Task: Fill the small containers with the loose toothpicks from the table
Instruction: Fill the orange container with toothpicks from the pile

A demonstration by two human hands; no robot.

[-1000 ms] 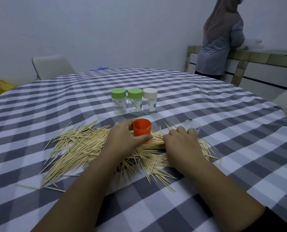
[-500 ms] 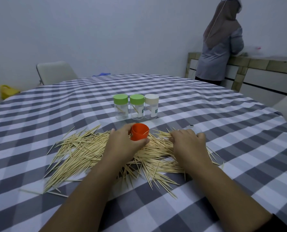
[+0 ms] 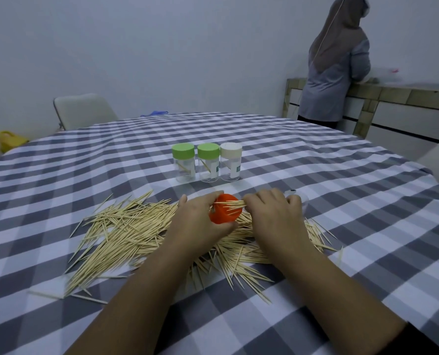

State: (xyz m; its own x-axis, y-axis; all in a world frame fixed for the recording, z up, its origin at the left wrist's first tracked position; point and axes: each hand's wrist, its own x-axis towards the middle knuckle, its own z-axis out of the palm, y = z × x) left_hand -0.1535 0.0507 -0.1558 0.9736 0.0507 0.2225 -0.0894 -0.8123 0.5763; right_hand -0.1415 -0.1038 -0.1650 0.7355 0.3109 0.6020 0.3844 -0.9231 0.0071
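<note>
A wide pile of loose toothpicks (image 3: pixel 126 226) lies on the checked tablecloth (image 3: pixel 341 201). My left hand (image 3: pixel 200 224) grips a small orange container (image 3: pixel 224 213), tilted with its mouth toward my right hand. My right hand (image 3: pixel 277 219) pinches a small bunch of toothpicks (image 3: pixel 232 204) whose tips lie at the orange container's mouth. Behind stand three closed clear containers: two with green lids (image 3: pixel 183 162) (image 3: pixel 208 162) and one with a white lid (image 3: pixel 230 162), each nearly empty.
A clear object (image 3: pixel 299 199) lies just behind my right hand, mostly hidden. A white chair (image 3: pixel 85 111) stands at the table's far left. A person (image 3: pixel 338 62) stands at a counter (image 3: pixel 405 93) at the back right, facing away.
My left hand has lifted and tilted the orange container. My right hand has come off the pile with a bunch of toothpicks and brought them to the container's mouth.
</note>
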